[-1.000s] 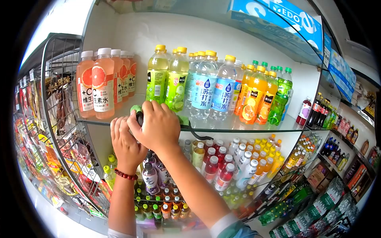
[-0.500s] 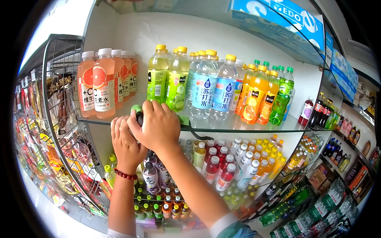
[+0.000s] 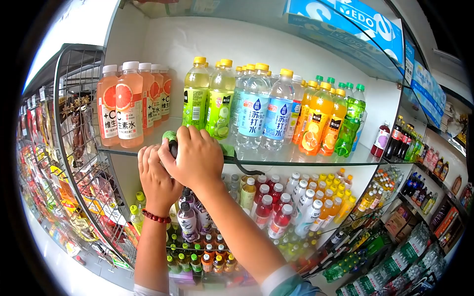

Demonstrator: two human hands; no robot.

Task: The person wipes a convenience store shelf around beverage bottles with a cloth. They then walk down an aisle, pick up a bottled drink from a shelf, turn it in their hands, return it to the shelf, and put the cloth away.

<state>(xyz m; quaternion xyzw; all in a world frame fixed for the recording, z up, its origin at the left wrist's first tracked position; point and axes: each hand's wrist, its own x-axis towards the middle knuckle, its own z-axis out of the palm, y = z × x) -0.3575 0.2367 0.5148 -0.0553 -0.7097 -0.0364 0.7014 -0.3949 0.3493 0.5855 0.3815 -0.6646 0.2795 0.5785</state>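
My right hand point(image 3: 195, 157) is closed at the front edge of the glass shelf point(image 3: 311, 162), its fingers curled over a green and black item point(image 3: 170, 135). The kind of item is hard to tell; it may be a cloth. A green patch of it shows on both sides of that hand, and a black cord-like end point(image 3: 248, 170) hangs below the shelf to the right. My left hand point(image 3: 157, 170), with a red bead bracelet at the wrist, is closed beside and partly under the right; what its fingers hold is hidden. Green-labelled bottles point(image 3: 218, 101) stand just behind the hands.
Grapefruit drink bottles point(image 3: 129, 103) stand at the shelf's left, soda water bottles point(image 3: 254, 106) and orange juice bottles point(image 3: 316, 118) to the right. Several rows of bottles point(image 3: 281, 217) fill the shelf below. A wire rack point(image 3: 81, 148) with packets is on the left.
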